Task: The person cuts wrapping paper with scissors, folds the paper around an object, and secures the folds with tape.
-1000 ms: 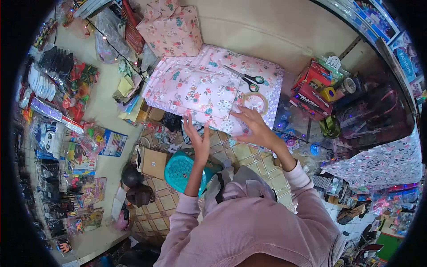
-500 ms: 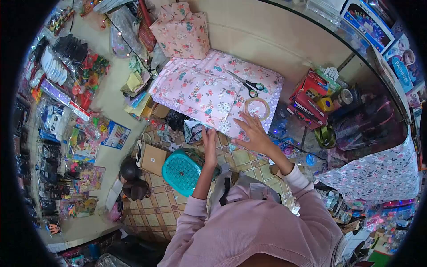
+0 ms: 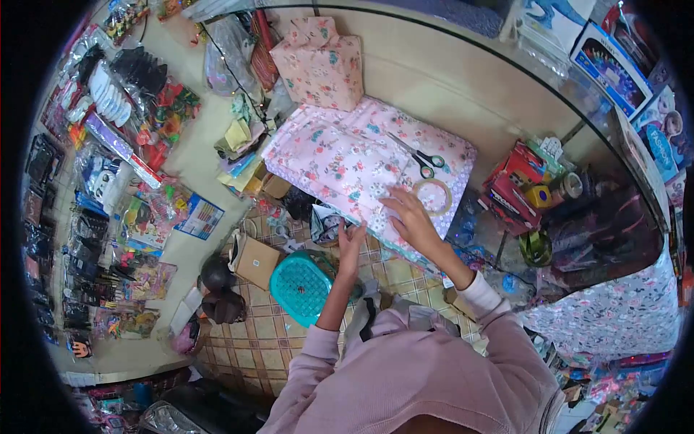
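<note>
Pink floral wrapping paper (image 3: 325, 155) lies layered on a low surface in front of me. My right hand (image 3: 416, 223) rests on its near right part with fingers spread. My left hand (image 3: 350, 249) is at the paper's near edge, thumb and fingers apart; whether the edge is between them I cannot make out. Scissors (image 3: 428, 162) with black and green handles lie on the paper, beyond my right hand. Closer to that hand, a roll of tape (image 3: 449, 199) lies flat. Behind the paper stands a peach floral wrapped package (image 3: 318, 71).
A teal plastic stool (image 3: 300, 288) stands on the tiled floor beside a cardboard box (image 3: 254, 262). To the right are red toy boxes (image 3: 512, 206) and a floral sheet (image 3: 600, 318). Packaged goods (image 3: 119, 148) cover the left side. A glass edge (image 3: 463, 45) curves along the back.
The whole view has shifted, so things sit lower and further right. My right hand has drawn slightly left, further from the tape roll. My left thumb now stands apart from its fingers.
</note>
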Motion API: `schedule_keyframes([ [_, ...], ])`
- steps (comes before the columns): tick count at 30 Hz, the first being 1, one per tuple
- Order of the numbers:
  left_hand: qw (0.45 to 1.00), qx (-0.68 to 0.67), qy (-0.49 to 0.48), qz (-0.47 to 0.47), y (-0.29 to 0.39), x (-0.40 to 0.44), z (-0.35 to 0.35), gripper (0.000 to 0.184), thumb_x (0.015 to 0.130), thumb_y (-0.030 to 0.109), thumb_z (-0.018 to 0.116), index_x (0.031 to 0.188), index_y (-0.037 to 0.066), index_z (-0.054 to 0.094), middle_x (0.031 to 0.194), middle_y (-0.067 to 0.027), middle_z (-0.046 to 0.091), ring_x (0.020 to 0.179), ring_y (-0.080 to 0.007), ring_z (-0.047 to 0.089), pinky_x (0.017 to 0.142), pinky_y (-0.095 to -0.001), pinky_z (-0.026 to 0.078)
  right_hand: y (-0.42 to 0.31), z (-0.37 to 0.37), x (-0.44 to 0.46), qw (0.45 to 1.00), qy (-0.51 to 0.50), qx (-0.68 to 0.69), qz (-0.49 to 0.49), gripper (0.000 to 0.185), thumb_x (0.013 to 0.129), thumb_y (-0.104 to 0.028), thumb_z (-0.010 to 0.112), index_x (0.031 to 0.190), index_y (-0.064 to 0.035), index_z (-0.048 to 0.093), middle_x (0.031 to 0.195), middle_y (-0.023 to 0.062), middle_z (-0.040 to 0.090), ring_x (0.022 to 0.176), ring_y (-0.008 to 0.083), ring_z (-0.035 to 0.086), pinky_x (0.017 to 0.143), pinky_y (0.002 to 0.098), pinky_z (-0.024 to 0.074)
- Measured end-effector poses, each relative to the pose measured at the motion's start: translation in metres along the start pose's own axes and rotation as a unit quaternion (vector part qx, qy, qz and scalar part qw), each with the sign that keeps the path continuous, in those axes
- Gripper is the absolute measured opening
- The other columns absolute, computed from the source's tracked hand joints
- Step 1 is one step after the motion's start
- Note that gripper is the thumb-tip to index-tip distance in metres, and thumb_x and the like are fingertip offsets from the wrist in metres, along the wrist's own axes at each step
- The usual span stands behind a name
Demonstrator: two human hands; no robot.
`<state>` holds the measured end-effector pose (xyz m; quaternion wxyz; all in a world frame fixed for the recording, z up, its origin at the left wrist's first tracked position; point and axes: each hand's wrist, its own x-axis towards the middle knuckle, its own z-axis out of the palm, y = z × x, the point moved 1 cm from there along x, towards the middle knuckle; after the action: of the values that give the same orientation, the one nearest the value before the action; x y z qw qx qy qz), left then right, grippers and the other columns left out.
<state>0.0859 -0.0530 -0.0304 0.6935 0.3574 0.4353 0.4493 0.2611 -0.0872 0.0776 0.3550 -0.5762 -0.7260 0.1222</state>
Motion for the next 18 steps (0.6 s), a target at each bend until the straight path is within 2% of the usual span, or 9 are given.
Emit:
schedule_keyframes([
  [1, 1.000, 0.012, 0.006, 0.000, 0.002, 0.003, -0.001, 0.098, 0.083, 0.029, 0.071, 0.146, -0.001, 0.003, 0.110, -0.0125, 0.050, 0.096, -0.0188, 0.054, 0.089, -0.0321, 0.044, 0.001, 0.002, 0.006, 1.000, -0.015, -0.003, -0.019, 0.048, 0.077, 0.002, 0.059, 0.124, -0.0071, 0.054, 0.136, 0.0176, 0.044, 0.128, 0.0349, 0.039, 0.108, 0.0452, 0.0296],
  [4, 0.999, 0.042, 0.026, 0.012, 0.020, -0.003, 0.005, 0.098, 0.082, 0.028, 0.072, 0.147, 0.000, 0.004, 0.107, -0.0118, 0.047, 0.093, -0.0193, 0.055, 0.083, -0.0320, 0.047, 0.003, 0.010, 0.022, 0.996, -0.062, -0.002, -0.070, 0.051, 0.077, 0.003, 0.058, 0.127, -0.0075, 0.051, 0.138, 0.0176, 0.043, 0.130, 0.0322, 0.039, 0.108, 0.0458, 0.0299],
  [8, 0.999, 0.029, 0.030, 0.016, 0.014, 0.000, 0.001, 0.096, 0.082, 0.028, 0.072, 0.147, 0.002, 0.006, 0.115, -0.0155, 0.046, 0.096, -0.0212, 0.055, 0.083, -0.0338, 0.048, 0.019, 0.025, 0.024, 0.993, -0.100, -0.010, -0.060, 0.048, 0.084, -0.005, 0.058, 0.131, -0.0077, 0.049, 0.137, 0.0185, 0.045, 0.127, 0.0336, 0.043, 0.106, 0.0468, 0.0344],
  [11, 0.993, 0.086, 0.058, 0.050, 0.005, 0.008, -0.008, 0.095, 0.082, 0.027, 0.072, 0.147, 0.005, 0.006, 0.126, -0.0189, 0.044, 0.100, -0.0227, 0.054, 0.085, -0.0345, 0.047, 0.016, 0.023, 0.022, 0.994, -0.080, -0.015, -0.074, 0.044, 0.087, -0.009, 0.056, 0.131, -0.0077, 0.049, 0.132, 0.0197, 0.050, 0.122, 0.0344, 0.048, 0.104, 0.0466, 0.0365],
  [14, 0.994, 0.055, 0.075, 0.061, 0.012, 0.013, -0.013, 0.092, 0.084, 0.023, 0.070, 0.148, 0.007, 0.006, 0.136, -0.0215, 0.038, 0.113, -0.0260, 0.049, 0.088, -0.0351, 0.046, 0.029, 0.035, 0.021, 0.996, -0.061, -0.028, -0.061, 0.045, 0.088, -0.007, 0.051, 0.132, -0.0050, 0.046, 0.128, 0.0179, 0.053, 0.118, 0.0291, 0.052, 0.102, 0.0452, 0.0370],
  [17, 0.990, 0.032, 0.091, 0.099, 0.028, 0.012, -0.014, 0.092, 0.084, 0.018, 0.069, 0.147, 0.003, 0.004, 0.137, -0.0203, 0.034, 0.124, -0.0267, 0.042, 0.100, -0.0400, 0.036, 0.021, 0.024, 0.029, 0.994, -0.090, -0.057, -0.034, 0.044, 0.090, -0.012, 0.051, 0.133, -0.0045, 0.044, 0.124, 0.0177, 0.057, 0.113, 0.0288, 0.056, 0.102, 0.0440, 0.0372],
  [18, 0.984, 0.071, 0.098, 0.128, 0.031, 0.012, -0.016, 0.091, 0.084, 0.017, 0.069, 0.147, 0.004, 0.006, 0.137, -0.0207, 0.033, 0.124, -0.0272, 0.041, 0.102, -0.0403, 0.035, 0.019, 0.023, 0.029, 0.993, -0.097, -0.058, -0.024, 0.044, 0.090, -0.014, 0.051, 0.132, -0.0044, 0.044, 0.123, 0.0177, 0.057, 0.112, 0.0293, 0.056, 0.102, 0.0437, 0.0371],
])
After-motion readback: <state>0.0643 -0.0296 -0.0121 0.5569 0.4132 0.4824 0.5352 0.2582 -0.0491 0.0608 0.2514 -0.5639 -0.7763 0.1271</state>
